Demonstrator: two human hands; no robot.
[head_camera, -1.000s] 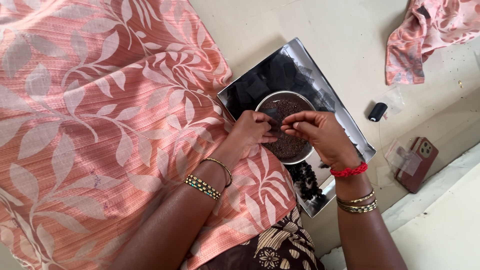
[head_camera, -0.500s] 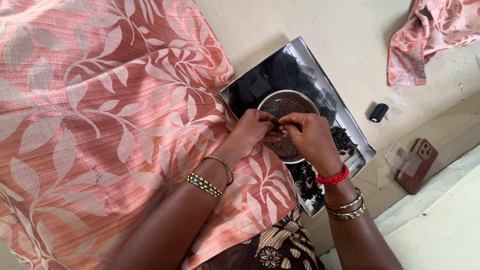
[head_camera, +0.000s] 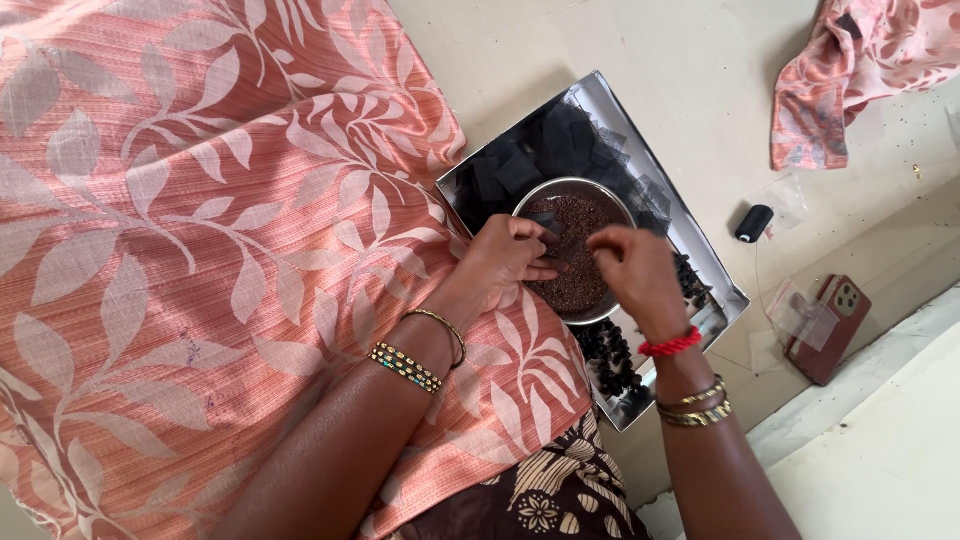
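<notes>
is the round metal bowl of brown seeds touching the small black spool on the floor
Apart. The head view shows the round metal bowl of brown seeds sitting in the shiny metal tray, while the small black spool lies beyond the tray's edge on bare floor.

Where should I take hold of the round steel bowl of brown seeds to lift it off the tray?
Probably at the bowl's bare far rim, coming from above on the side away from the person. The left hand and right hand hover over the near half, and the tray holds black cloth squares close around it. Keep the bowl level, since the seeds fill it loosely.
</notes>
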